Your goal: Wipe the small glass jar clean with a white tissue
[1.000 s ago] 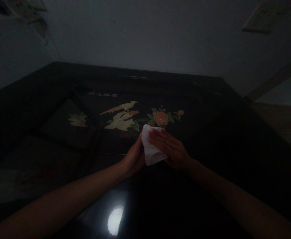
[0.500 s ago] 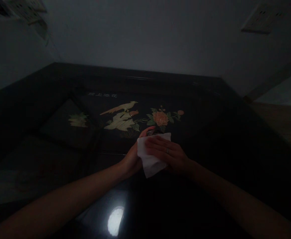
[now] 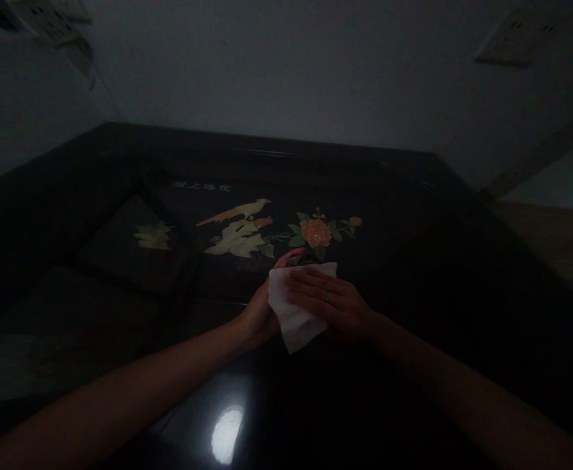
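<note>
A white tissue (image 3: 294, 316) is held between both my hands, just above a glossy black lacquered cabinet top (image 3: 414, 261). My left hand (image 3: 260, 313) is under and behind the tissue, with a fingertip showing past its upper edge. My right hand (image 3: 338, 303), wearing a ring, lies over the tissue with its fingers pressed on it. Just beyond the hands is the inlaid picture of a pale bird (image 3: 240, 228) and an orange flower (image 3: 316, 232).
The room is very dark. A bright lamp reflection (image 3: 226, 434) shows on the near surface. A grey wall (image 3: 286, 65) rises behind the cabinet, with wall sockets (image 3: 514, 39) at the upper right and upper left. Wooden floor (image 3: 560, 241) lies to the right.
The tissue and both hands have come slightly down and toward me, away from the flower. The tissue now spreads wider under my right fingers, and a left fingertip shows above it.
</note>
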Motion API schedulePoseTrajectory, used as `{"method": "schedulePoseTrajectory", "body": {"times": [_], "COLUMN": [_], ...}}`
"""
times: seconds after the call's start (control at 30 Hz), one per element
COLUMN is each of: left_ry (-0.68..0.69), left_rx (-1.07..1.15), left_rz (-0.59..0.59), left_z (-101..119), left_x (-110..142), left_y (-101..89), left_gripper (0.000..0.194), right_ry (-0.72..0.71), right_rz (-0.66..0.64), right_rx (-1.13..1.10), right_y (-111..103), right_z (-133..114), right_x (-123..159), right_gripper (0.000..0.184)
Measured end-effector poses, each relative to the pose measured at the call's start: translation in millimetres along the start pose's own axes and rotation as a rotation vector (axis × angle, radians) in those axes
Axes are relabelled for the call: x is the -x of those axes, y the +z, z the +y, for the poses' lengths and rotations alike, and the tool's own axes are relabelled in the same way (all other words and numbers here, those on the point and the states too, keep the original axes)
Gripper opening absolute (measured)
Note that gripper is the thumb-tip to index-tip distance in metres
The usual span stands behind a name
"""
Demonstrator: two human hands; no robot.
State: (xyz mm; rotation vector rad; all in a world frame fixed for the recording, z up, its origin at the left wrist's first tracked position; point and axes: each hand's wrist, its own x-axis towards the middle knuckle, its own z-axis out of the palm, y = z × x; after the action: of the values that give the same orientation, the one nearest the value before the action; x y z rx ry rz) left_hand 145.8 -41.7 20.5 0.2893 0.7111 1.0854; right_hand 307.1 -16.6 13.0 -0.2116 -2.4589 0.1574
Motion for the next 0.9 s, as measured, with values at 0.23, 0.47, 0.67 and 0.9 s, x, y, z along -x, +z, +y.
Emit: {"method": "schedulePoseTrajectory", "body": {"times": [0.23,0.47,0.67,0.9], "left_ry": [-0.067,-0.004,-0.111,-0.048], "left_rx": [0.125,0.204,0.2,0.179], "left_rz": [0.056,0.035,0.057,0.037], "left_z": [6,6,8,7], "left_x": [-3,-5,-3,-4], "left_y": [-0.8,-4.7,-1.2,-1.9], "left_gripper": [0.046,0.046,0.05,0.046], "right_ry": [-0.091,-0.039,-0.076,-0.078], "right_rz": [-0.039,0.065,-0.024,-0.007], "right_rx": [0.021,0.036,0.057,0.064], "right_y": [-5,-12,-1,-4], "right_z": [-1,4,-3,-1], "right_x": [2,8,-1,2], "right_gripper": [0.038,0.04,0.038,0.032]}}
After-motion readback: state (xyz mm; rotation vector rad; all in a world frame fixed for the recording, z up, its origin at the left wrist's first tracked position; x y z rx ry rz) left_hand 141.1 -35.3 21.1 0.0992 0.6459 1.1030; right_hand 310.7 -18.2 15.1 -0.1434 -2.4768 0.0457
